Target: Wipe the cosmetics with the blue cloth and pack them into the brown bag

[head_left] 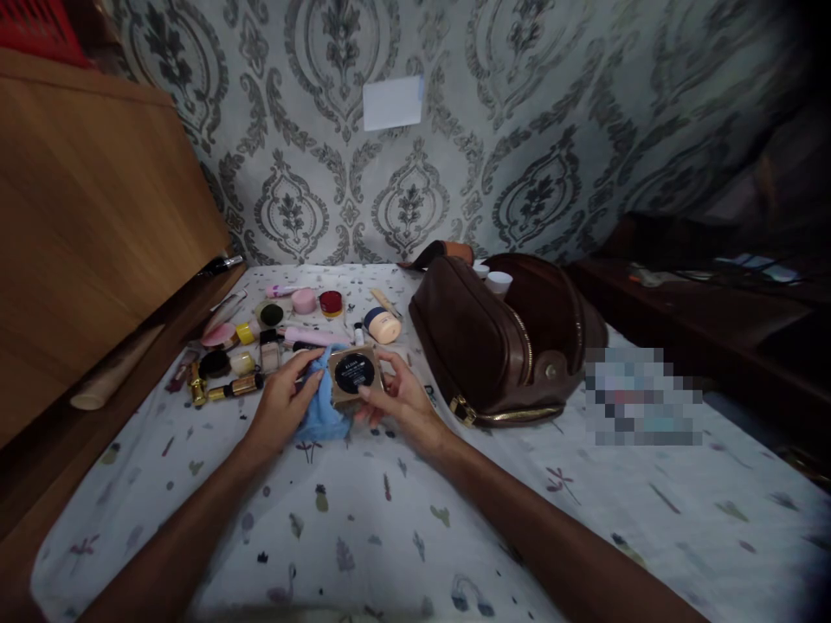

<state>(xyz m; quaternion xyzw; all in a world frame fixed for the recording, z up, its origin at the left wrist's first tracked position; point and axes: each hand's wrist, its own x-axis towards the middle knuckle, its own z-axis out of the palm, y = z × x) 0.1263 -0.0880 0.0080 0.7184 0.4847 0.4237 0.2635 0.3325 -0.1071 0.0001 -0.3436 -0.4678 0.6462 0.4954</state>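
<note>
My right hand (406, 400) grips a square gold compact (344, 398) by its right side, thumb on its face. A round black label with small print covers the middle of that face. In my left hand (286, 394) is a light blue cloth (325, 424), bunched against the compact's left edge. Both hands are over the patterned sheet, just in front of several cosmetics. Closest to them are a clear bottle (269, 353) with a black cap and a cream-coloured jar (384, 325) with a dark blue band.
To the right stands an unzipped brown leather bag (460, 337) with white-capped items inside. More cosmetics lie left, among them a red-lidded jar (331, 303), a pink jar (303, 300) and a gold tube (196, 385). A wooden cabinet (97, 216) borders the left side; wallpaper rises behind.
</note>
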